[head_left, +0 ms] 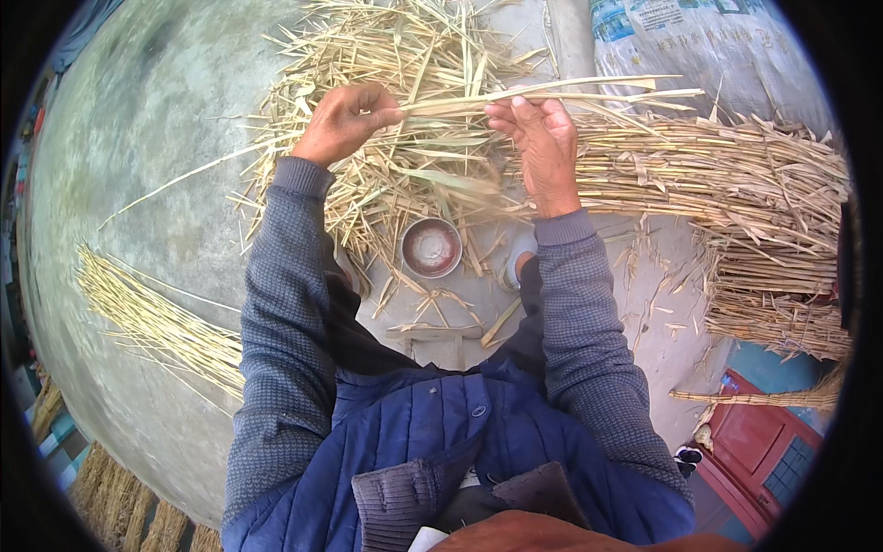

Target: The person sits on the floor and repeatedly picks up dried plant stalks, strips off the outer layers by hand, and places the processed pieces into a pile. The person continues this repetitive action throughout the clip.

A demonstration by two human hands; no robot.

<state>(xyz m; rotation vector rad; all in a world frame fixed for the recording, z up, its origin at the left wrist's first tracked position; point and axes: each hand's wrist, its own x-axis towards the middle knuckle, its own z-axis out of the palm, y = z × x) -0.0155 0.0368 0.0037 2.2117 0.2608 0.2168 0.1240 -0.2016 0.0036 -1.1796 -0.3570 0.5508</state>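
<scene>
The held stalks (446,108) are straw-yellow, the vest (409,405) navy, sleeves (287,340) grey-checked

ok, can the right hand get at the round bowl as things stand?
Likely yes: the round bowl looks uncovered, with no stalks across its top, and the right hand seems near enough, though busy at the stalks.

Held stalks (451,107) over leaf heap (386,64); bowl (432,265) on near side; stalk bundle (166,322) left on floor (166,193); stalk stack (681,175) right.
</scene>
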